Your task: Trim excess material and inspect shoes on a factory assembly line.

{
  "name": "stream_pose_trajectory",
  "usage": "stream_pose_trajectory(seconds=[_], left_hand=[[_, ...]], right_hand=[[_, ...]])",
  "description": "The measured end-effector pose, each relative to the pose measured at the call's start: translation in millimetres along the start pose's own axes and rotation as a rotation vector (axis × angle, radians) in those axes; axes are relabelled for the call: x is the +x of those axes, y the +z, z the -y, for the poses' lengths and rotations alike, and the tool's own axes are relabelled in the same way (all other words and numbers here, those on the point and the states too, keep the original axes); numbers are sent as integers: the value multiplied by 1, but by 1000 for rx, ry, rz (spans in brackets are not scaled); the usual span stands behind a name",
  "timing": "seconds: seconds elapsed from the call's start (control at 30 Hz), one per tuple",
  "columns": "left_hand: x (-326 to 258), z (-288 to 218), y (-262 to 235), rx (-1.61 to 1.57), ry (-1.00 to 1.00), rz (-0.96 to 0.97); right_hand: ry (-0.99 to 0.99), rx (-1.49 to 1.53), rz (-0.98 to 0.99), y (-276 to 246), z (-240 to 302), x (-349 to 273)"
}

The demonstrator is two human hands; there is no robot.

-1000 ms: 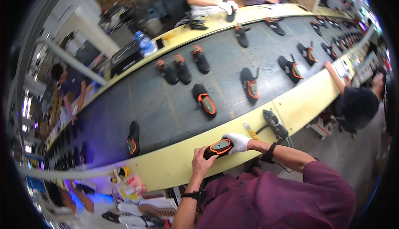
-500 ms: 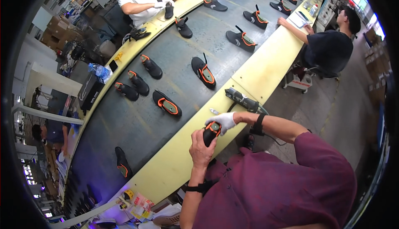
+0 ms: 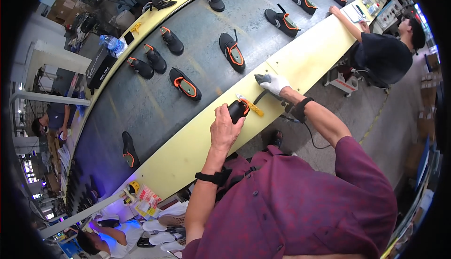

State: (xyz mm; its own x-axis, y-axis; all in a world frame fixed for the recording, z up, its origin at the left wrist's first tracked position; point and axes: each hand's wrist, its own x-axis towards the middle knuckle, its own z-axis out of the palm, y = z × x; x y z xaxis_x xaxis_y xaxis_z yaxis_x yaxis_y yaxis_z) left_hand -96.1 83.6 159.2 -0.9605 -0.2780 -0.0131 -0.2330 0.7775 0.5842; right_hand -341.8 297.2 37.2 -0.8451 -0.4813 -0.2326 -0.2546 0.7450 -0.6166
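My bare left hand point(image 3: 226, 129) is wrapped round a black shoe point(image 3: 237, 112) with orange lining at its opening, above the yellow bench edge. To its right, my right hand point(image 3: 276, 84) in a white glove is closed round a dark, rounded hand tool point(image 3: 262, 78). A dark hose or cable trails from this tool past the bench edge; its exact kind is unclear. Between my hands a yellow-handled knife-like tool point(image 3: 255, 108) lies on the yellow bench top point(image 3: 192, 165), close to the shoe.
Beyond the bench a dark conveyor point(image 3: 197, 118) carries several black shoes, among them a low one point(image 3: 186, 84) and one with its tongue raised point(image 3: 232, 54). A bottle point(image 3: 111, 43) stands on the far ledge. A co-worker point(image 3: 383, 54) sits at the right; others work across the belt.
My right hand has left the shoe and closed on the dark tool, farther right. My left hand still holds the shoe, now slightly higher in view. The yellow-handled tool has come into sight.
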Motion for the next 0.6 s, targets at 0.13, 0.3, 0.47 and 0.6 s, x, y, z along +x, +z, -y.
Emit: stream_pose_trajectory(seconds=[0.13,0.3,0.47,0.6], left_hand=[[13,-11,9,36,-32,-31],[23,-26,19,109,4,-77],[24,-45,27,139,-8,-28],[13,-42,30,71,58,-72]], right_hand=[[-2,260,-113,-31,25,-45],[-279,282,-57,-111,115,-120],[-241,132,155,-117,148,-104],[-153,235,363,-117,131,-86]])
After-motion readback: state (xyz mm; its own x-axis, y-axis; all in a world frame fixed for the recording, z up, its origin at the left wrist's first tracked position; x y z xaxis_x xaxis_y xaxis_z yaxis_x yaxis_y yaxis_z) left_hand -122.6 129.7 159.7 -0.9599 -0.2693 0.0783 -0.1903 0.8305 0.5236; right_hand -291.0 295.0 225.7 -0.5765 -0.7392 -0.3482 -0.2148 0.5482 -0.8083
